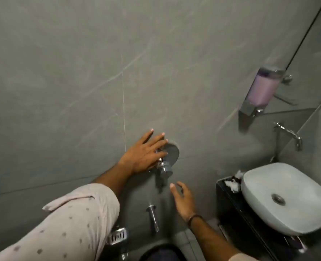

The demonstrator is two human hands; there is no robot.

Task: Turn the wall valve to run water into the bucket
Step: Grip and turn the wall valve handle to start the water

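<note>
A chrome wall valve (pixel 166 167) with a round plate (pixel 172 152) is set in the grey tiled wall at centre. My left hand (pixel 142 155) lies over its left side, fingers spread, some touching the handle; a firm grip cannot be told. My right hand (pixel 183 199) hovers open just below and right of the valve, touching nothing. A chrome spout (pixel 153 216) sticks out of the wall below the valve. Under it, at the bottom edge, shows the dark rim of the bucket (pixel 161 250).
A white basin (pixel 289 196) sits on a black counter (pixel 229 200) at the right, with a chrome tap (pixel 289 132) above it. A soap dispenser (pixel 261 89) with pink liquid hangs on the wall. A chrome soap dish (pixel 118 235) is at lower left of the spout.
</note>
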